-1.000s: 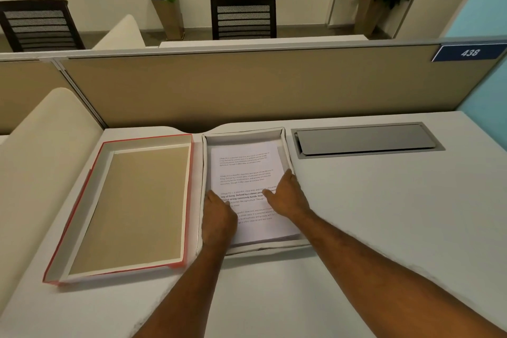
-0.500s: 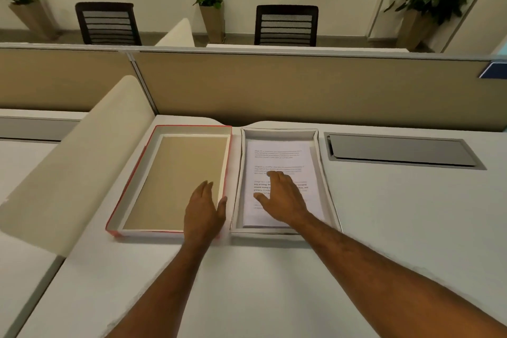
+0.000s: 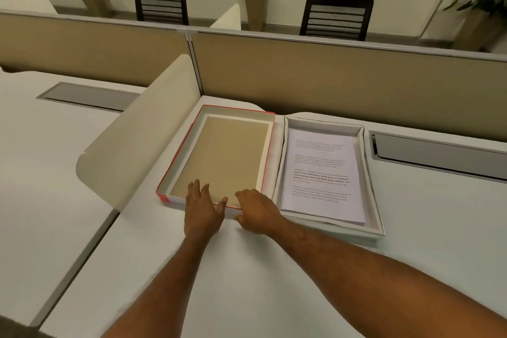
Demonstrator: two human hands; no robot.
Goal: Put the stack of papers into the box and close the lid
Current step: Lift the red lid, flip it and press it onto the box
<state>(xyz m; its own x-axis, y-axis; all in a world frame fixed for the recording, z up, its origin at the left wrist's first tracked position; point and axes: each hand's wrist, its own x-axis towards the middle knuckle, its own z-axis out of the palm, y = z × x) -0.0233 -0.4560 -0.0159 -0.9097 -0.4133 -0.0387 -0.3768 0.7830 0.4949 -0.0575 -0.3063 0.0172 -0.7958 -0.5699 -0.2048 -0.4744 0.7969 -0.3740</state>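
Observation:
The stack of printed papers (image 3: 322, 173) lies flat inside the shallow white box (image 3: 370, 173) on the desk. To its left the red-edged lid (image 3: 219, 151) rests upside down, its tan inside facing up. My left hand (image 3: 201, 207) lies over the lid's near edge with fingers spread. My right hand (image 3: 256, 210) is at the lid's near right corner, fingers curled over the rim; whether it grips the rim is unclear.
A cream curved divider (image 3: 137, 140) stands just left of the lid. A tan partition wall (image 3: 329, 77) runs behind the desk. A grey cable hatch (image 3: 439, 153) sits in the desk right of the box. Chairs and potted plants stand beyond.
My right hand left the papers and moved left to the lid's near right corner. My left hand stayed at the lid's near edge. The view swung left.

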